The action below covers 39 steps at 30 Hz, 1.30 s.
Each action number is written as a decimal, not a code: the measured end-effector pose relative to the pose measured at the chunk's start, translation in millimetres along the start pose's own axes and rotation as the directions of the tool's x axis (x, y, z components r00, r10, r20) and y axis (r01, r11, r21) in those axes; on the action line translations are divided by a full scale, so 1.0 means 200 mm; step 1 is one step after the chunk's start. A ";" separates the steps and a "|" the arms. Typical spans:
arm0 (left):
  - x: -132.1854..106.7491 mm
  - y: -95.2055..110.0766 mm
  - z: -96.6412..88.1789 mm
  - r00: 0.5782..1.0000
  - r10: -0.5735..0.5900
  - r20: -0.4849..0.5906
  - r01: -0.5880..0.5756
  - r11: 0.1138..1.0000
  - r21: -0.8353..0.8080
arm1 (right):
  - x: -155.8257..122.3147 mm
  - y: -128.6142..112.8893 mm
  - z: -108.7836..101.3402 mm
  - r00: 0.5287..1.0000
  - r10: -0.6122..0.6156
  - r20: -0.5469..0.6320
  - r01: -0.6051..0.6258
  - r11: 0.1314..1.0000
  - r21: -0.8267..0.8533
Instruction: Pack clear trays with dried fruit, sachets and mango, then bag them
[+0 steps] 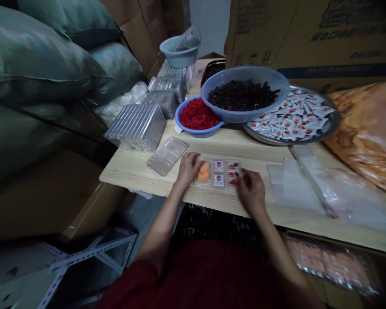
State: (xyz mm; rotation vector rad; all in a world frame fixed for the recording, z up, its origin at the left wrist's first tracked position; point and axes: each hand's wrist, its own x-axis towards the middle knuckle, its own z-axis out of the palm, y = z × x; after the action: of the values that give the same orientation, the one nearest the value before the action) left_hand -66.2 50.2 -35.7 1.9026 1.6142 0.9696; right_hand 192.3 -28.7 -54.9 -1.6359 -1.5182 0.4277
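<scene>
A clear plastic compartment tray (227,171) lies on the wooden table in front of me. Two orange pieces (203,171) fill its left compartment. Two small white packets (218,166) with red marks sit in the middle ones, and red and dark pieces (233,174) in the right ones. My left hand (187,171) grips the tray's left end, its fingertips beside the orange pieces. At the right end, my right hand (253,192) has its fingers curled against the edge; its fingertips are partly hidden and slightly blurred.
Another clear tray (167,155) lies to the left, before stacked trays (138,124). Behind are a blue bowl of red pieces (197,113), a bowl of dark pieces (244,95) and a metal basin of packets (292,116). Plastic bags (350,201) lie right.
</scene>
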 end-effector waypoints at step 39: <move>-0.44 0.37 0.06 0.621 -0.514 0.592 0.639 -0.106 -0.762 | -0.12 0.08 -0.53 0.963 0.204 0.174 -0.060 0.797 -0.601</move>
State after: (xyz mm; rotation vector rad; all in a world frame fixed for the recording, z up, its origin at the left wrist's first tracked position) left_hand -14.0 -50.4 -8.8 0.1879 1.0142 0.9924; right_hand 275.6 -86.0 -10.9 -2.2556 -1.8389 0.2268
